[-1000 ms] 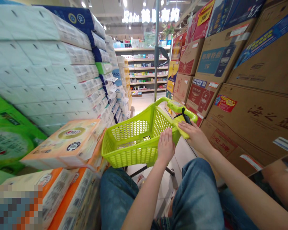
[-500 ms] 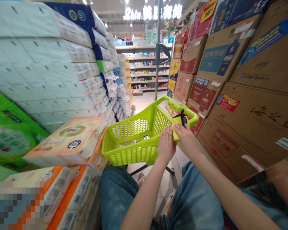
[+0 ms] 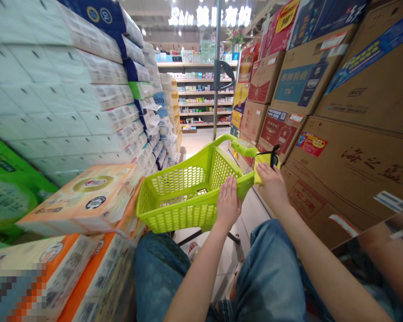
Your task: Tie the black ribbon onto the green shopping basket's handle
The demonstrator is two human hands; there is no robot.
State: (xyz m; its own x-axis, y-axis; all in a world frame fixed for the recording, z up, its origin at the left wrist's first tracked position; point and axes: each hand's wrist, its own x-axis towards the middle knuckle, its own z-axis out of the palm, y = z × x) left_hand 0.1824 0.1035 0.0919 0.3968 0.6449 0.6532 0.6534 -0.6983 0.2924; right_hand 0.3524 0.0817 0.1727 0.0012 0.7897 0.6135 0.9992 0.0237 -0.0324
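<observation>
Lower-left corner: pixelated patch (image 3: pixel 15 293), whatever lies beneath unreadable. Yellow item (image 3: pixel 260 175) partly covered by the right hand (image 3: pixel 272 188) — outline hidden. Basket-floor contents (image 3: pixel 184 201) and far shelf goods (image 3: pixel 201 96) — too small to identify.

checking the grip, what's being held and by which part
The left hand rests on the near rim of a lime-green plastic shopping basket; the right hand holds a yellow-green flap at its right corner.
</observation>
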